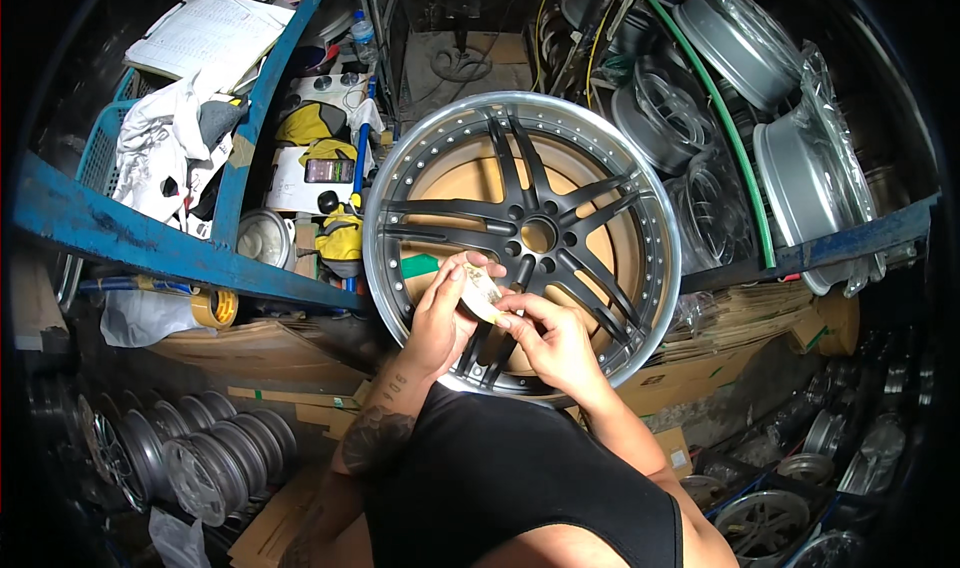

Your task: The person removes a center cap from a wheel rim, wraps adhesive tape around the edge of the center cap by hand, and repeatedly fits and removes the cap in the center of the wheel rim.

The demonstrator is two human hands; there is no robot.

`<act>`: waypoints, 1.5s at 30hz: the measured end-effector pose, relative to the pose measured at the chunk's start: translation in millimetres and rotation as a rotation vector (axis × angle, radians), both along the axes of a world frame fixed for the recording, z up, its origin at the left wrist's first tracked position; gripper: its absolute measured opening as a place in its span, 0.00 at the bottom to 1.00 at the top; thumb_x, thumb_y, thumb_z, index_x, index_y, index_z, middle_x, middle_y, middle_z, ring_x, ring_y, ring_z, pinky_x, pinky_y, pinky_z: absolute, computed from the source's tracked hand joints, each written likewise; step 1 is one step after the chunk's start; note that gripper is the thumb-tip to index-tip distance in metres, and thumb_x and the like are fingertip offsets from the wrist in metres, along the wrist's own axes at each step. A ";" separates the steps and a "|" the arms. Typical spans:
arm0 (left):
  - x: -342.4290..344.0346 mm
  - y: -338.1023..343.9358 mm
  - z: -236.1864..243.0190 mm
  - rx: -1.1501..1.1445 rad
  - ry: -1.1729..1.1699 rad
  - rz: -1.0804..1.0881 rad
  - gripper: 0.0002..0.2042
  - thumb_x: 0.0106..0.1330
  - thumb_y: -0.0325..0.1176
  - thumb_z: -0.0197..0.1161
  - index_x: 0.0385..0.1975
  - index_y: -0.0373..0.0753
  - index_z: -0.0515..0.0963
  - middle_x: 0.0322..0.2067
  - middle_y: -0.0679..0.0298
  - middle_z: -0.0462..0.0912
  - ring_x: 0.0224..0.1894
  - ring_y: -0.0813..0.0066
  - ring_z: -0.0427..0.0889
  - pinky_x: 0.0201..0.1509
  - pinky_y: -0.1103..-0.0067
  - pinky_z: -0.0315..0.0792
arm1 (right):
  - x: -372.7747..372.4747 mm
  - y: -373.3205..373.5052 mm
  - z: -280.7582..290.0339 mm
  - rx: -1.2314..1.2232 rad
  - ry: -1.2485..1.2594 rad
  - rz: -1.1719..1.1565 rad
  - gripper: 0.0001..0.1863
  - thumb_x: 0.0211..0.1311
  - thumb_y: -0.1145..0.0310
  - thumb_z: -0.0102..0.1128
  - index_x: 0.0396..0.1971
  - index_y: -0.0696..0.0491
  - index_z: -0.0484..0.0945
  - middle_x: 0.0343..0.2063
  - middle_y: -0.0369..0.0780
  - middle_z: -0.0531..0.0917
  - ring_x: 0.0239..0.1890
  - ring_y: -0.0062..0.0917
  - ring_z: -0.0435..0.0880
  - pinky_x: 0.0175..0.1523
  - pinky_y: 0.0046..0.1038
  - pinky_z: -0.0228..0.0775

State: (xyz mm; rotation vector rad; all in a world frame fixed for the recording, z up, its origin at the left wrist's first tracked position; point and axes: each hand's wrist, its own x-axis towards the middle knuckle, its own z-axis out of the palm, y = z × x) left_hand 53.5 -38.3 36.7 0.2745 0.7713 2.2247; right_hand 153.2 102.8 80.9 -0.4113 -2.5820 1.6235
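A large alloy wheel [470, 236] lies face up in front of me, with black double spokes, a polished silver lip and studs around it. Over its near left spokes, my left hand [442, 308] is closed around a small pale yellowish roll of tape [481, 290]. My right hand [552, 338] pinches at the roll's near right edge with thumb and forefinger. I cannot tell whether a tape end is lifted there. Cardboard and a green patch [420, 265] show through the gaps between the spokes.
Silver wheels, some in clear plastic, fill the right-hand rack [815, 183]. A blue metal frame [170, 238] at left bears papers, cloths and yellow-black gloves [340, 238]. Brown tape [214, 309] hangs below it. More wheels [220, 458] and flat cardboard [720, 353] lie lower down.
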 end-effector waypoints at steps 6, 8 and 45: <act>9.9 -3.4 -17.5 -0.259 0.255 0.028 0.22 0.78 0.40 0.48 0.65 0.35 0.62 0.54 0.55 0.74 0.57 0.66 0.76 0.64 0.71 0.69 | 1.8 1.0 0.3 0.017 0.004 -0.034 0.09 0.66 0.69 0.64 0.42 0.58 0.84 0.25 0.37 0.84 0.26 0.16 0.76 0.34 0.22 0.69; 11.0 -3.9 -13.4 -0.304 0.373 0.055 0.24 0.74 0.31 0.54 0.67 0.34 0.60 0.53 0.57 0.75 0.54 0.72 0.77 0.61 0.75 0.70 | 0.7 2.0 3.3 -0.001 -0.025 -0.030 0.10 0.66 0.68 0.64 0.42 0.57 0.84 0.22 0.35 0.81 0.25 0.15 0.73 0.32 0.22 0.67; -8.0 -4.9 -16.4 -0.126 -0.094 -0.052 0.22 0.77 0.33 0.50 0.67 0.32 0.62 0.57 0.51 0.74 0.55 0.68 0.78 0.61 0.72 0.72 | -8.3 -2.1 -8.5 0.103 0.143 -0.063 0.10 0.64 0.69 0.62 0.38 0.60 0.84 0.24 0.50 0.84 0.26 0.39 0.86 0.32 0.32 0.74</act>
